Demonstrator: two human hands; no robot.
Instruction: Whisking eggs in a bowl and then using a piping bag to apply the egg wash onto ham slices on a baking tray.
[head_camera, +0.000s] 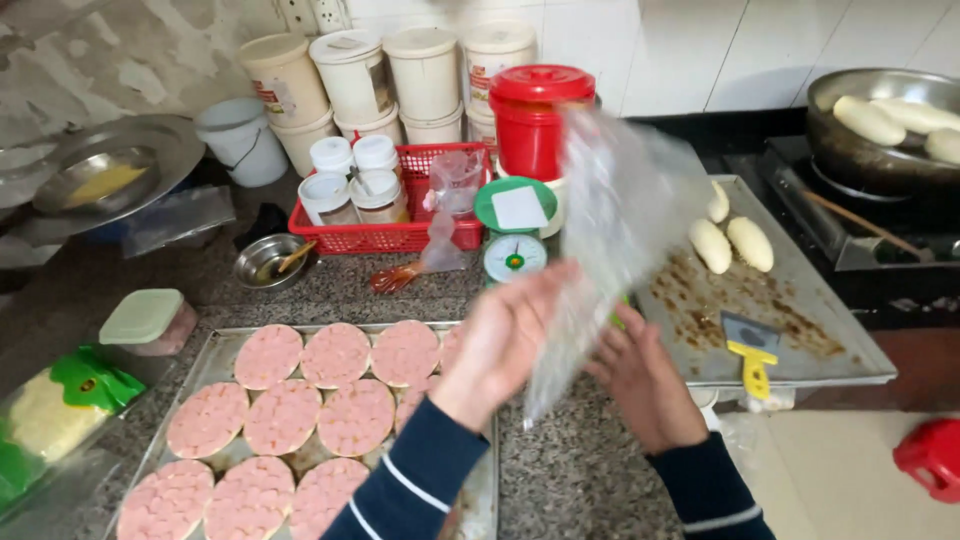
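A clear plastic bag stood upright in the middle of the frame, blurred and held up over the speckled stone counter. The left hand was raised at centre, fingers closed on the bag's lower left edge. The right hand sat just below and to the right of it, palm turned up and fingers spread apart, touching the bag's lower part; whether it actually pinched the film could not be told through the blur.

By the look of it, the step in hand was working the bag open — the two hands parting or shaking its sides. A next move would call for a firm pinch on each wall so that the mouth could be found and pulled apart, with care that the thin film did not slip.

Both forearms, in dark sleeves with a pale stripe, rose from the bottom edge and converged on the bag, the left wrist bent back.

At lower left lay a metal tray of round pink meat slices, just beside the left forearm. Right of centre was a greasy baking sheet bearing three pale buns and a yellow-handled scraper. Behind the bag stood a small green kitchen scale, a red basket of jars, and a red-lidded tub.
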